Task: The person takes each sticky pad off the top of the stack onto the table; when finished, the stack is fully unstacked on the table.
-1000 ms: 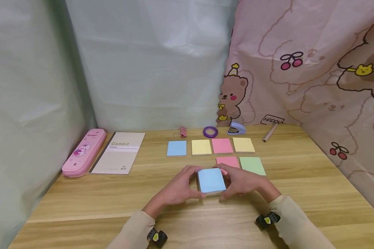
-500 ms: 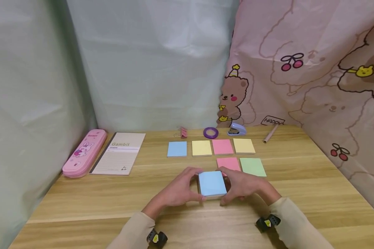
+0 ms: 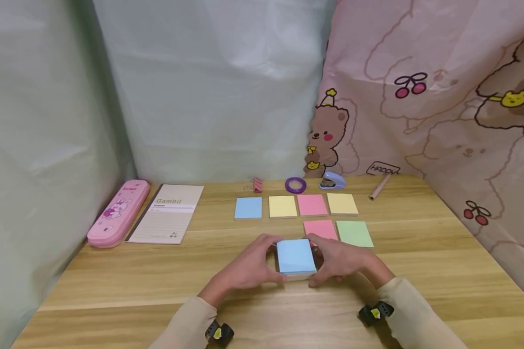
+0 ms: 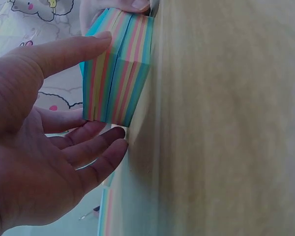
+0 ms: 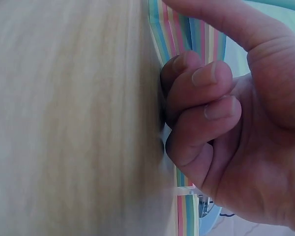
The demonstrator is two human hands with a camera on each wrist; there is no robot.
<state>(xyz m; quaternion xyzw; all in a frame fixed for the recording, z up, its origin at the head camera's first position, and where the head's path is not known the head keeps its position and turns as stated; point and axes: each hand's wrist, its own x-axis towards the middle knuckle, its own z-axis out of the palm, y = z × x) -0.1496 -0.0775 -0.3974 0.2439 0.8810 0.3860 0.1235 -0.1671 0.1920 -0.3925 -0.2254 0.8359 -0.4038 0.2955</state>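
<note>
Between my two hands, near the middle of the table in the head view, is a stack of sticky note pads [image 3: 295,256] with a blue top sheet. My left hand [image 3: 253,261] pinches its left side by thumb and forefinger, and my right hand [image 3: 342,257] grips the right side. Coloured layers and a dark seam along the stack [image 4: 119,69] show in the left wrist view, where it stands right at the table surface. The other right fingers [image 5: 201,108] curl beside it, low over the wood. Just behind are a pink pad [image 3: 320,229] and a green pad [image 3: 354,233].
Farther back lie blue [image 3: 248,208], yellow [image 3: 282,207], pink [image 3: 312,205] and second yellow pads [image 3: 342,204]. Behind them are a binder clip [image 3: 256,185], purple tape roll [image 3: 295,185], stapler [image 3: 332,181] and pen [image 3: 380,187]. A notebook [image 3: 168,213] and pink pencil case [image 3: 119,213] lie left.
Both hands and the stack came slightly down and toward me in the first half second, then stayed nearly still. The pads and other items on the table have not moved.
</note>
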